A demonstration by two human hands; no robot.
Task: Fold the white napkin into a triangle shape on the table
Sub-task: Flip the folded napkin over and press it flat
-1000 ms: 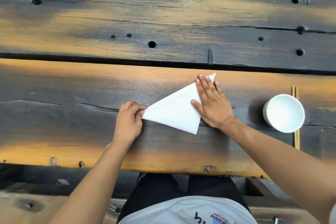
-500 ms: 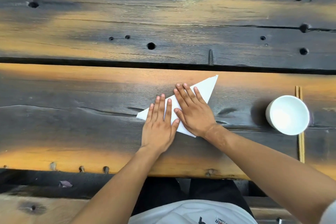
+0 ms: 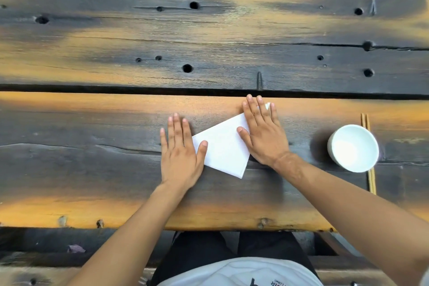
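**Hands slide apart across the folded napkin**

Since half a second ago the two hands have separated: then they lay side by side on the middle of the napkin, and now the left hand (image 3: 181, 155) has moved out to the napkin's left corner while the right hand (image 3: 262, 132) has moved up toward its far right corner.

The white napkin (image 3: 224, 148) lies flat on the tabletop (image 3: 92, 169) as a folded triangle, on the near plank just in front of the person. One point aims toward the near edge, one is under the left hand, and the far tip peeks out white between the right hand's fingers (image 3: 257, 111).

The left hand lies palm down with fingers straight and together, mostly on bare wood, its thumb and inner edge resting on the napkin's left corner. It grips nothing. The right hand is likewise flat, fingers straight and slightly spread, pressing down on the napkin's right side; it too grips nothing.

To the right, well apart from the napkin, stands a white bowl (image 3: 352, 147), and a pair of wooden chopsticks (image 3: 369, 151) lies along the plank just beyond it, partly hidden by the bowl.
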